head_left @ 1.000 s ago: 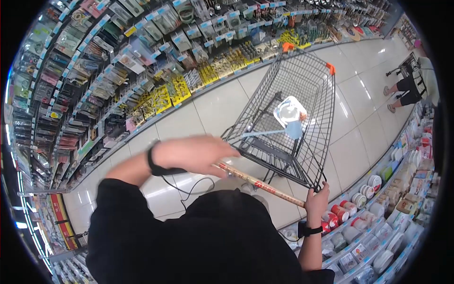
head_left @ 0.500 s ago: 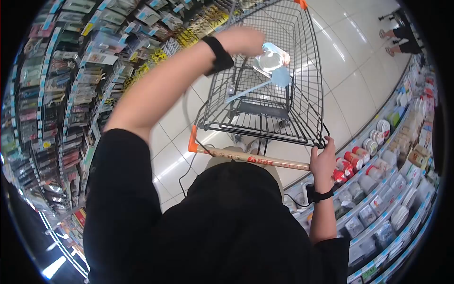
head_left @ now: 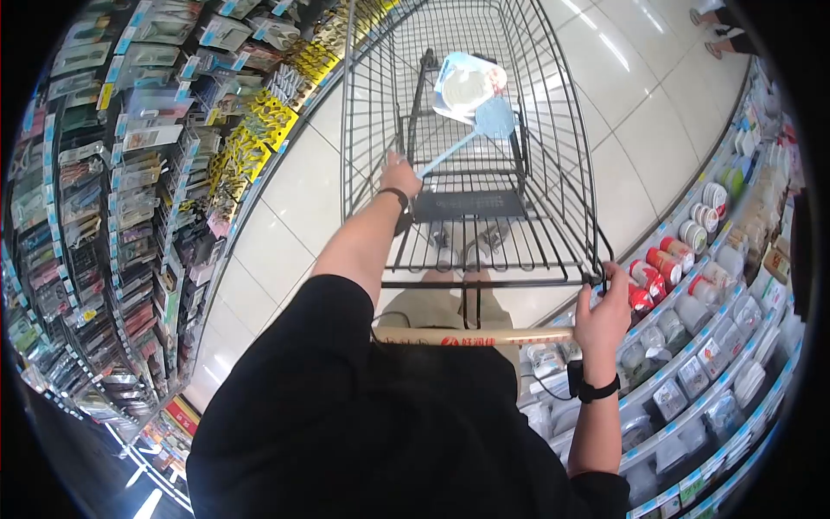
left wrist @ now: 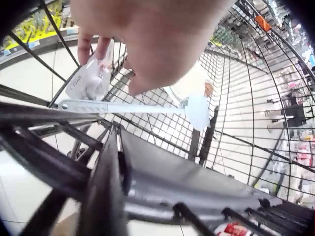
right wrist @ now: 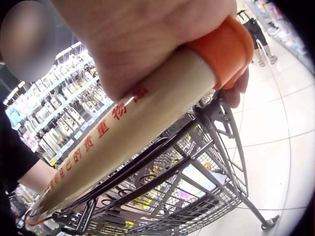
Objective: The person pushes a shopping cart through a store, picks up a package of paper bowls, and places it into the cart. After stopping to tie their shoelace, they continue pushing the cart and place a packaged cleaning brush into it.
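Note:
My left hand [head_left: 399, 177] reaches into the wire shopping cart [head_left: 566, 121] at its left side. In the left wrist view, its loosely bent fingers [left wrist: 102, 46] are at a clear plastic package [left wrist: 91, 83], with the thumb apart; whether they grip it cannot be seen. Beside the hand lies a light-blue long-handled tool [head_left: 450, 154], its broad head over a white-and-blue package [head_left: 467, 85]. My right hand [head_left: 603, 316] grips the right end of the cart handle [head_left: 484, 336]; the right wrist view shows its orange end cap [right wrist: 226, 49] under the palm.
Hanging goods fill the shelves [head_left: 121, 216] at the left. At the right, a curved shelf [head_left: 683, 359] carries red-and-white containers and packaged items. Tiled floor [head_left: 644, 156] runs along the cart's right side, and a person's legs [head_left: 726, 39] show at the upper right.
My left hand has swept forward from near the handle and then down into the cart's left side. The cart now sits straighter ahead of my body. The right hand has stayed on the handle.

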Demonstrator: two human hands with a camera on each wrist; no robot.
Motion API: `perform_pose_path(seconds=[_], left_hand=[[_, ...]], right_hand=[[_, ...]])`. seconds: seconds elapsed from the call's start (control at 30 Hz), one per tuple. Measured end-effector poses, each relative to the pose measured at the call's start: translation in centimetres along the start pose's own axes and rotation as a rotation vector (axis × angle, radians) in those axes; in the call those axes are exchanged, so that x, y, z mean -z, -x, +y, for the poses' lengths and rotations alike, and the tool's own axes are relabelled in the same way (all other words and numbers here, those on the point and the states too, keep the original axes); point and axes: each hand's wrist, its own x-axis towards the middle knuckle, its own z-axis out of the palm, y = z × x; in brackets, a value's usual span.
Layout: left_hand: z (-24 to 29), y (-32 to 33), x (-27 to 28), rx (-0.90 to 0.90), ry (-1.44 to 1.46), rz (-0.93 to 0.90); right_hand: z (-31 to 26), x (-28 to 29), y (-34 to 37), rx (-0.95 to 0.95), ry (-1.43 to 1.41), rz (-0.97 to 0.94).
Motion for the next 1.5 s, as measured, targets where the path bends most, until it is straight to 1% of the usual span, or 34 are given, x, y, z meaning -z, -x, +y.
perform_pose_path(seconds=[0.07,0.13,0.2,0.27,0.3,0.37,0.4,0.43,0.47,0.5,0.53,0.57,0.6,0.63,0.67,0.73,0.77,0.8,0.87,0.9,0.93,1.0,1.03,1.07,1.13,1.17,1.23,1.27,1.3,1.33,1.37,1.4,1.47,1.5], left_hand=[[1.8,0.4,1.2,0.213,0.062,0.08],[-0.3,-2.4,-2.2,0.129,-0.082,0.0],[-0.1,-1.4,-2.2,0.223,0.126,0.049],[1.6,1.4,1.9,0.282,0.17,-0.07],[1.7,1.8,2.1,0.282,0.18,-0.051],[1.6,2.3,2.5,0.253,0.004,-0.064],[1.0,2.1,2.4,0.226,0.017,-0.161],[0.2,1.6,2.1,0.188,0.028,-0.256],[-0.4,1.6,1.1,0.225,0.105,-0.273],[-3.4,0.1,-5.5,0.181,0.248,0.11],[-4.1,-0.7,-6.3,0.262,0.288,0.001],[-6.1,-2.9,-8.6,0.181,0.199,-0.14],[-5.4,-2.1,-6.3,0.236,0.164,-0.292],[-4.8,-1.5,-4.4,0.219,0.158,-0.333],[-4.5,-1.1,-3.6,0.205,0.159,-0.324],[-3.6,-0.6,-1.6,0.148,0.157,-0.186],[-2.9,0.1,0.1,0.074,0.11,-0.156],[-2.6,0.4,1.4,0.06,0.111,-0.135],[-1.7,1.2,4.2,-0.058,0.088,-0.047],[-1.3,2.1,6.2,-0.115,0.122,0.053],[-1.5,1.9,6.2,-0.066,0.22,0.175],[-0.5,4.8,10.9,-0.142,0.158,0.296],[-0.1,7.3,13.1,-0.244,0.231,0.465],[0.8,9.9,15.2,-0.221,0.387,0.607],[1.4,13.9,19.4,-0.181,0.555,0.652],[1.7,16.0,20.8,-0.153,0.557,0.666],[2.0,20.4,22.9,-0.254,1.424,0.545],[2.7,23.3,23.8,-0.277,1.578,0.601],[3.6,26.0,24.5,-0.297,1.725,0.654],[4.2,28.2,24.8,-0.348,1.793,0.73],[5.0,30.2,24.7,-0.402,1.856,0.81],[6.0,32.2,24.8,-0.364,1.854,0.841],[8.1,35.2,25.3,-0.656,1.962,0.829],[8.6,35.9,25.1,-0.641,1.952,0.86]], right_hand=[[0.2,-0.3,0.0,0.035,0.041,0.009],[0.1,-0.7,0.1,0.057,0.0,0.023],[0.3,-1.0,0.0,0.094,-0.002,0.029],[-0.2,-0.7,0.0,0.073,0.002,0.007],[-0.1,-0.9,0.1,0.085,0.005,0.019],[0.4,-1.3,0.1,0.131,0.007,0.039],[0.4,-1.4,0.1,0.158,0.013,0.044],[0.1,-1.3,0.1,0.097,0.008,0.004],[-0.2,-1.3,0.4,0.097,0.012,0.032],[-0.3,-1.1,0.0,0.084,0.049,0.026],[0.0,-1.2,0.2,0.07,0.08,-0.024],[0.5,-1.5,0.1,0.092,0.059,-0.03],[0.3,-1.4,0.0,0.088,0.062,-0.007],[-0.1,-1.3,0.0,0.102,0.05,-0.005],[-0.5,-1.1,0.1,0.118,0.038,-0.008],[-0.7,-1.1,0.2,0.147,0.041,0.037],[-0.7,-1.2,0.2,0.143,0.054,0.026],[-0.6,-1.2,0.1,0.139,0.067,0.011],[0.3,-1.7,-0.2,0.173,0.058,0.063],[0.3,-1.9,-0.3,0.18,0.061,0.054],[0.4,-2.0,-0.4,0.189,0.063,0.047],[0.6,-2.2,-0.6,0.222,0.053,0.064],[0.5,-2.2,-0.7,0.215,0.065,0.037],[0.6,-2.2,-0.9,0.209,0.078,0.008],[0.7,-2.4,-1.7,0.237,0.078,-0.009],[0.7,-2.5,-1.9,0.24,0.08,-0.021],[0.8,-2.3,-1.9,0.242,0.084,-0.069],[0.8,-2.4,-2.3,0.272,0.09,-0.098],[1.2,-2.7,-2.7,0.312,0.053,-0.058],[1.7,-2.8,-2.6,0.346,0.018,-0.028],[1.7,-2.5,-2.8,0.364,0.019,-0.056],[2.0,-2.5,-3.0,0.387,0.024,-0.089],[2.0,-2.7,-3.6,0.378,0.034,-0.077],[1.9,-2.6,-3.9,0.401,0.029,-0.094]])
